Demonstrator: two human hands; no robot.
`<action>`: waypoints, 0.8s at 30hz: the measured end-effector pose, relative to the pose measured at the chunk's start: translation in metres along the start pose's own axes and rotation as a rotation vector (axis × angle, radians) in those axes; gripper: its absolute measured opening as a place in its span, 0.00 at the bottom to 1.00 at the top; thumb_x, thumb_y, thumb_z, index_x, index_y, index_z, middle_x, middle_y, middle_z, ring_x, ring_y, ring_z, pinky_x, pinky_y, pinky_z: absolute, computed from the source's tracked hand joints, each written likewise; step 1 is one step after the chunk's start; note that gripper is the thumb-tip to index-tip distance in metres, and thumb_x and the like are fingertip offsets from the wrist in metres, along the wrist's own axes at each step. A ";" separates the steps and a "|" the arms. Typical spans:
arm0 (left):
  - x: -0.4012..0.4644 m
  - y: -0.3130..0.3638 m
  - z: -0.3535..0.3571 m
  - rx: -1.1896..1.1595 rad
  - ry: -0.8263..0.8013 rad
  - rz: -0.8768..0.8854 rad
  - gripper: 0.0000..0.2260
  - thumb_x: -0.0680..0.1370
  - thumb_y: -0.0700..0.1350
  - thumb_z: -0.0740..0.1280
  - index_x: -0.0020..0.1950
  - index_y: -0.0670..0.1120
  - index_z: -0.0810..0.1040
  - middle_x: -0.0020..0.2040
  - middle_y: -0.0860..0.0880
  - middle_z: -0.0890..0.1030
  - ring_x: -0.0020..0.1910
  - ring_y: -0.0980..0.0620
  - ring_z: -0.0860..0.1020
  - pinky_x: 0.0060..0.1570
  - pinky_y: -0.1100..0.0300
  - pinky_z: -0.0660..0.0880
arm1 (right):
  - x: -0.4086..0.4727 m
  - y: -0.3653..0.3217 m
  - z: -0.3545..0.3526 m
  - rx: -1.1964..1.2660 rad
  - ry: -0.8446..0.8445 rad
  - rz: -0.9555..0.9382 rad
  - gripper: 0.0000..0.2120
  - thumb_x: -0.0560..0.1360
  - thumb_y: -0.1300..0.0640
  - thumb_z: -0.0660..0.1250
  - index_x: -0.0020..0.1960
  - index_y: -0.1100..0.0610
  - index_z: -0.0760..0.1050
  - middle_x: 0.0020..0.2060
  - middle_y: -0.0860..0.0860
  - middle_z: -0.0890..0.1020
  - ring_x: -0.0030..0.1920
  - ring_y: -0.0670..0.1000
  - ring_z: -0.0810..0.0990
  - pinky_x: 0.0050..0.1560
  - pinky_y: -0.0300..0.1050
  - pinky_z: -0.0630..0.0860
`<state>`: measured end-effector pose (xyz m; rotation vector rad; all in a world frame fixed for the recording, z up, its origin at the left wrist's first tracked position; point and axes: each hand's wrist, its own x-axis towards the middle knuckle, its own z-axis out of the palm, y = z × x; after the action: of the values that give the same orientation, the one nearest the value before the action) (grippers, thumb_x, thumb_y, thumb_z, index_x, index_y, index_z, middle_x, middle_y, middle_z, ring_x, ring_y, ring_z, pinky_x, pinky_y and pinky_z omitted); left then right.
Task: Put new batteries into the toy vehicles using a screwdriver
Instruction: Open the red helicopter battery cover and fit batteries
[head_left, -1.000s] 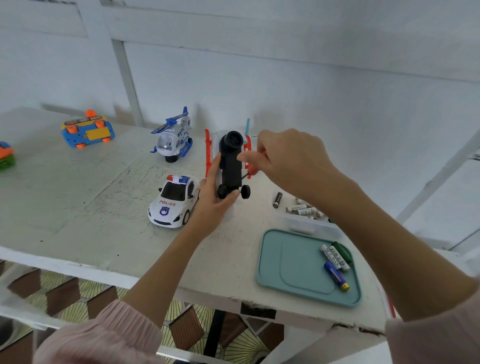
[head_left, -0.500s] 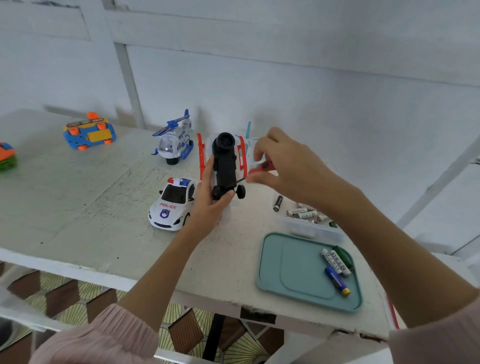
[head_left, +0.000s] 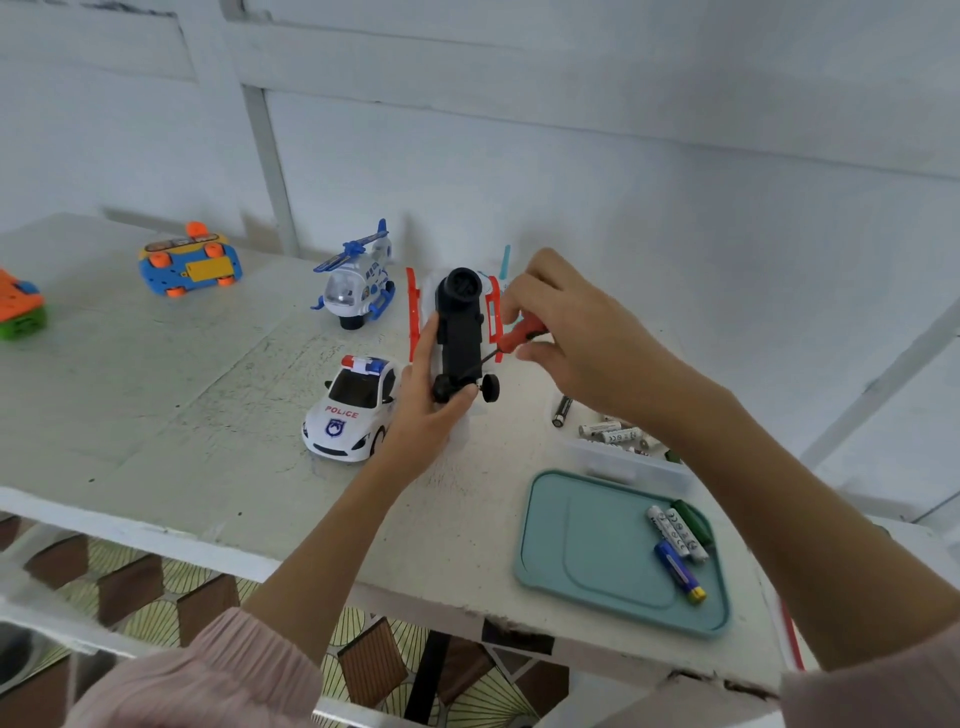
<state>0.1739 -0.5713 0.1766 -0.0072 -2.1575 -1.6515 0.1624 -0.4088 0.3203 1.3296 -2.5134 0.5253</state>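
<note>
Left hand (head_left: 431, 400) gripping upturned toy vehicle (head_left: 460, 332), right hand (head_left: 576, 332) pinching screwdriver (head_left: 511, 340), car (head_left: 353, 410) marked "POLICE"

Upturned white toy vehicle (head_left: 460, 332), black underside up — red-handled screwdriver (head_left: 511, 340) tip against it.

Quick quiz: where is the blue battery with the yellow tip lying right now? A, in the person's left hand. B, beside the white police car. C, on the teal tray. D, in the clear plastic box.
C: the blue battery with the yellow tip lies on the teal tray, next to two white batteries.
</note>
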 end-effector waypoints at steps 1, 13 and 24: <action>0.000 0.000 0.000 -0.001 -0.001 0.001 0.33 0.73 0.51 0.64 0.68 0.76 0.50 0.61 0.50 0.71 0.57 0.44 0.75 0.57 0.57 0.72 | 0.000 0.000 0.000 -0.023 0.000 0.004 0.06 0.74 0.62 0.67 0.47 0.57 0.71 0.47 0.50 0.69 0.42 0.54 0.78 0.41 0.53 0.77; -0.002 0.001 -0.001 -0.056 0.002 0.000 0.33 0.73 0.49 0.64 0.68 0.74 0.51 0.58 0.58 0.71 0.57 0.42 0.75 0.55 0.57 0.72 | -0.002 0.000 -0.003 -0.331 -0.060 0.229 0.18 0.77 0.41 0.56 0.38 0.55 0.65 0.35 0.47 0.69 0.36 0.50 0.69 0.30 0.39 0.63; -0.001 0.003 -0.001 -0.035 -0.019 -0.009 0.33 0.74 0.47 0.64 0.70 0.71 0.51 0.58 0.70 0.70 0.56 0.47 0.73 0.59 0.53 0.72 | -0.008 0.009 0.005 -0.259 -0.080 0.164 0.16 0.76 0.42 0.59 0.43 0.55 0.73 0.32 0.46 0.71 0.37 0.50 0.72 0.30 0.37 0.62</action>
<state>0.1754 -0.5710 0.1788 -0.0239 -2.1446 -1.7008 0.1591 -0.4001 0.3114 1.0761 -2.6606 0.1707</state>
